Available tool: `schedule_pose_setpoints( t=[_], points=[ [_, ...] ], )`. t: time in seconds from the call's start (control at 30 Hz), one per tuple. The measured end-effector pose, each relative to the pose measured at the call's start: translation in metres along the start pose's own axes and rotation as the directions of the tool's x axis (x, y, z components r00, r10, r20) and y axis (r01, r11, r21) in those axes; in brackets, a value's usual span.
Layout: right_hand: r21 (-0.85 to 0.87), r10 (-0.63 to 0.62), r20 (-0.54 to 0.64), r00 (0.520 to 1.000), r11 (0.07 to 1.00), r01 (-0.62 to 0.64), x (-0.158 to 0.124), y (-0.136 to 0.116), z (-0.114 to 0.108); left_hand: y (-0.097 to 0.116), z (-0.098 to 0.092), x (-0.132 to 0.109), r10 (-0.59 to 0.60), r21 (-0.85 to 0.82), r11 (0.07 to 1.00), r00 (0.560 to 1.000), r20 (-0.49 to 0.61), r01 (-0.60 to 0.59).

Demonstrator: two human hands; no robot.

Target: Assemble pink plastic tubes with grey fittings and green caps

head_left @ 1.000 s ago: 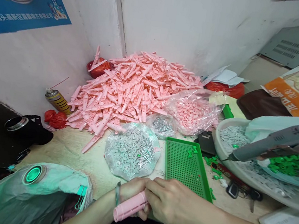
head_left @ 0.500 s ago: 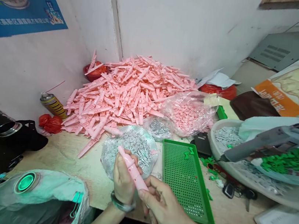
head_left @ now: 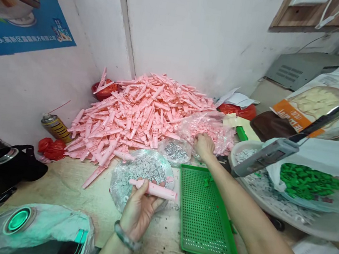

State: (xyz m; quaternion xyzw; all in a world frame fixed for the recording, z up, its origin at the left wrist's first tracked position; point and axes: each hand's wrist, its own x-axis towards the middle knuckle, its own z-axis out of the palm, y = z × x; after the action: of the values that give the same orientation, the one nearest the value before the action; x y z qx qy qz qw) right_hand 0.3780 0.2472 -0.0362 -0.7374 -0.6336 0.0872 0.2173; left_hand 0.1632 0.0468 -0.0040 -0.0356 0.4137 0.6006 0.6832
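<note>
The left hand (head_left: 138, 211) has its fingers closed around a pink plastic tube (head_left: 152, 189) over the table, the right hand (head_left: 204, 146) touches a clear bag (head_left: 211, 129) at far right, grip unclear, a large pink pile (head_left: 133, 117) lies unworked, and a green tray (head_left: 204, 216) holds few pieces.

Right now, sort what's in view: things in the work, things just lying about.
In the work: left hand holding pink plastic tube; right hand on clear bag of pink parts; green perforated tray; pink pile.
Lying about: spray can; red plastic bag.
</note>
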Motion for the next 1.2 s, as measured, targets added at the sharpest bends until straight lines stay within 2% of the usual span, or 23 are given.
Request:
schedule_pose_setpoints(
  t=[0.1, 0.17, 0.2, 0.23, 0.27, 0.3, 0.33, 0.4, 0.47, 0.57, 0.7, 0.77, 0.83, 0.87, 0.9, 0.93, 0.97, 1.0, 1.03, 1.07, 1.1, 1.2],
  points=[
    [0.027, -0.052, 0.031, 0.998, 0.998, 0.051, -0.014, -0.011, -0.008, 0.001, -0.003, 0.005, 0.012, 0.007, 1.000, 1.000, -0.002, -0.012],
    [0.078, -0.152, 0.100, 0.983, 0.986, 0.144, -0.042, -0.020, -0.016, 0.001, -0.005, 0.008, 0.083, 0.013, 0.997, 0.997, 0.002, -0.083],
    [0.131, -0.226, 0.163, 0.960, 0.970, 0.206, -0.060, -0.024, -0.020, 0.000, -0.006, 0.009, 0.135, 0.017, 0.991, 0.991, 0.006, -0.135],
    [0.191, -0.301, 0.225, 0.927, 0.946, 0.261, -0.081, -0.027, -0.024, -0.001, -0.006, 0.010, 0.192, 0.025, 0.981, 0.981, 0.014, -0.192],
    [0.282, -0.397, 0.299, 0.868, 0.906, 0.317, -0.103, -0.029, -0.027, -0.003, -0.007, 0.011, 0.247, 0.037, 0.968, 0.968, 0.029, -0.248],
    [0.467, -0.504, 0.367, 0.782, 0.827, 0.314, -0.123, -0.030, -0.029, -0.005, -0.007, 0.011, 0.292, 0.051, 0.954, 0.955, 0.050, -0.295],
    [0.590, -0.527, 0.390, 0.755, 0.772, 0.234, -0.142, -0.029, -0.031, -0.006, -0.007, 0.011, 0.322, 0.066, 0.943, 0.944, 0.076, -0.326],
    [0.746, -0.494, 0.409, 0.768, 0.665, 0.030, -0.168, -0.025, -0.033, -0.009, -0.007, 0.010, 0.339, 0.089, 0.932, 0.932, 0.130, -0.351],
    [0.815, -0.429, 0.427, 0.796, 0.563, -0.134, -0.179, -0.019, -0.031, -0.011, -0.007, 0.009, 0.325, 0.097, 0.933, 0.929, 0.178, -0.345],
    [0.876, -0.425, 0.450, 0.786, 0.381, -0.295, -0.181, -0.011, -0.024, -0.013, -0.005, 0.004, 0.295, 0.087, 0.943, 0.928, 0.229, -0.322],
    [0.858, -0.498, 0.482, 0.721, 0.100, -0.504, -0.190, -0.013, -0.015, -0.018, -0.005, -0.003, 0.165, 0.084, 0.978, 0.958, 0.236, -0.189],
    [0.844, -0.526, 0.478, 0.704, 0.051, -0.534, -0.195, -0.014, -0.014, -0.021, -0.006, -0.006, 0.107, 0.084, 0.988, 0.967, 0.230, -0.130],
    [0.859, -0.547, 0.480, 0.686, 0.136, -0.493, -0.195, -0.010, -0.015, -0.023, -0.007, -0.008, 0.075, 0.096, 0.990, 0.968, 0.241, -0.101],
    [0.871, -0.546, 0.486, 0.682, 0.233, -0.433, -0.191, -0.005, -0.017, -0.023, -0.007, -0.009, 0.052, 0.108, 0.991, 0.966, 0.255, -0.082],
    [0.868, -0.524, 0.490, 0.697, 0.368, -0.333, -0.184, 0.003, -0.020, -0.024, -0.006, -0.009, 0.021, 0.124, 0.991, 0.963, 0.269, -0.056],
    [0.815, -0.467, 0.486, 0.739, 0.548, -0.190, -0.176, 0.011, -0.022, -0.024, -0.006, -0.010, -0.020, 0.143, 0.990, 0.960, 0.278, -0.021],
    [0.681, -0.379, 0.457, 0.805, 0.731, -0.041, -0.167, 0.021, -0.025, -0.024, -0.005, -0.010, -0.063, 0.164, 0.986, 0.958, 0.280, 0.017],
    [0.483, -0.282, 0.391, 0.876, 0.873, 0.066, -0.158, 0.030, -0.027, -0.025, -0.004, -0.009, -0.102, 0.184, 0.982, 0.956, 0.275, 0.051],
    [0.278, -0.199, 0.305, 0.931, 0.954, 0.113, -0.149, 0.039, -0.029, -0.025, -0.004, -0.008, -0.133, 0.202, 0.976, 0.955, 0.266, 0.080],
    [0.116, -0.140, 0.236, 0.962, 0.986, 0.116, -0.141, 0.045, -0.030, -0.025, -0.003, -0.006, -0.157, 0.216, 0.971, 0.954, 0.257, 0.102],
    [0.024, -0.102, 0.196, 0.975, 0.995, 0.099, -0.135, 0.050, -0.031, -0.025, -0.002, -0.005, -0.177, 0.227, 0.966, 0.952, 0.250, 0.120],
    [0.013, -0.079, 0.221, 0.972, 0.997, 0.078, -0.134, 0.049, -0.030, -0.028, 0.000, 0.000, -0.242, 0.229, 0.955, 0.940, 0.239, 0.188]
  ],
)
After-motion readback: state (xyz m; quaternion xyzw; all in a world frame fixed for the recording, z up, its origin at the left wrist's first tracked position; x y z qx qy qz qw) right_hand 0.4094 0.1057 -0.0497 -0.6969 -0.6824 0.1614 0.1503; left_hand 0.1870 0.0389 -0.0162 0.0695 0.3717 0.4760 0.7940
